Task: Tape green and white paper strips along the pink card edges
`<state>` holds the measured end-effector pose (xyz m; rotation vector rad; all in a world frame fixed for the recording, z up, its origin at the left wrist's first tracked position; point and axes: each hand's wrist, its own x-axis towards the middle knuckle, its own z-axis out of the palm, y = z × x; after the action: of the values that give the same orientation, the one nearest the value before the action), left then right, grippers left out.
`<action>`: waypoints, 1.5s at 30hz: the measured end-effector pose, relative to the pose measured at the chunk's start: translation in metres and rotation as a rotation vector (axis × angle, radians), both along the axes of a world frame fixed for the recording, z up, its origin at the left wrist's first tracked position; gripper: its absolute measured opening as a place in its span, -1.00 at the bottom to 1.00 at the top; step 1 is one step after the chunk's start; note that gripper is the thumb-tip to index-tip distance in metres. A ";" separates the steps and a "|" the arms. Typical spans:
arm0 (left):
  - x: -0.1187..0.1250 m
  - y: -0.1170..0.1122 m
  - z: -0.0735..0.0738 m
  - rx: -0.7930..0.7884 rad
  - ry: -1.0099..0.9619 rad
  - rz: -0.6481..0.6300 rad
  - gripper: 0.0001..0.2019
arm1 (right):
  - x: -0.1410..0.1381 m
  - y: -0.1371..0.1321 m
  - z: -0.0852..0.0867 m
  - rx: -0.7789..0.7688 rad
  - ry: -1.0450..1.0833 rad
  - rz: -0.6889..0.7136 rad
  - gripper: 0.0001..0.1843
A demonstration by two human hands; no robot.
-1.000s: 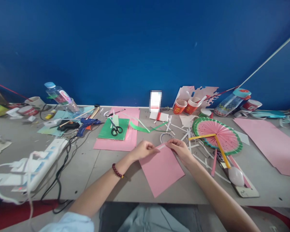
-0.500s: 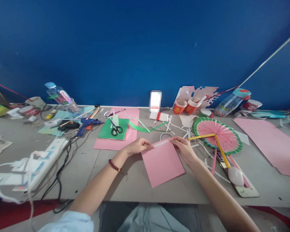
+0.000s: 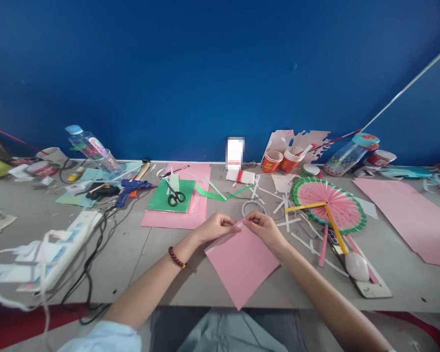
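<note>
A square sheet of pink paper [image 3: 244, 269] lies turned cornerwise over the table's front part, one corner pointing at me. Along its upper left edge runs a pale tape-like strip [image 3: 217, 243]. My left hand [image 3: 214, 229] pinches the paper near its far corner, thumb and forefinger closed. Right beside it, my right hand [image 3: 267, 231] pinches the same corner; whether it also grips the strip's end is hidden by the fingers. Just beyond the hands sits a roll of tape [image 3: 253, 209].
Left are black-handled scissors [image 3: 176, 198] on a green pack [image 3: 157, 200], a blue glue gun [image 3: 132, 189] and a power strip [image 3: 71, 244]. Right lie white paper scraps [image 3: 288, 220], a watermelon paper fan [image 3: 344, 205] and larger pink paper [image 3: 407, 215]. Red paper cups [image 3: 272, 161] stand behind.
The pink paper has turned so that a corner points towards me. My hands have come closer together at its far corner, my right hand moving left.
</note>
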<state>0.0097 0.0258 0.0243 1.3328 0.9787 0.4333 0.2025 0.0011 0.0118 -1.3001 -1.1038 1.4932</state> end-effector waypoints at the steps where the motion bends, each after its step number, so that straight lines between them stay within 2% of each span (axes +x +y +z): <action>1: 0.001 -0.001 0.000 0.002 0.001 0.013 -0.64 | 0.000 0.000 0.000 0.005 -0.006 0.001 -0.60; 6: 0.005 -0.003 -0.005 0.018 -0.032 0.058 -0.65 | 0.000 -0.001 0.000 0.011 -0.008 0.005 -0.61; 12: 0.005 0.000 -0.007 0.089 -0.012 0.047 -0.59 | 0.000 -0.002 0.003 0.021 -0.021 0.001 -0.60; 20: 0.006 -0.001 -0.011 0.054 -0.019 0.068 -0.56 | 0.001 -0.002 -0.001 0.028 -0.049 0.019 -0.63; 26: 0.005 -0.002 -0.004 0.069 0.090 0.105 -0.51 | 0.003 -0.001 -0.003 0.034 -0.045 -0.006 -0.65; 29: 0.003 0.000 0.000 0.007 0.062 0.075 -0.53 | 0.005 0.000 -0.004 0.034 -0.026 -0.038 -0.64; 34: -0.002 0.004 -0.004 -0.108 -0.027 0.030 -0.58 | 0.007 0.002 -0.007 -0.001 0.029 -0.079 -0.66; 41: -0.009 0.009 0.000 -0.048 -0.004 -0.056 -0.62 | 0.011 0.003 -0.002 -0.014 0.085 -0.164 -0.65; 45: -0.014 0.013 0.002 -0.055 -0.029 -0.035 -0.63 | 0.014 0.004 0.001 -0.014 0.125 -0.220 -0.65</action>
<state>-0.0042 0.0384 0.0258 1.2890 0.9354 0.3955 0.2168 0.0047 0.0131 -1.2757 -0.8429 1.3991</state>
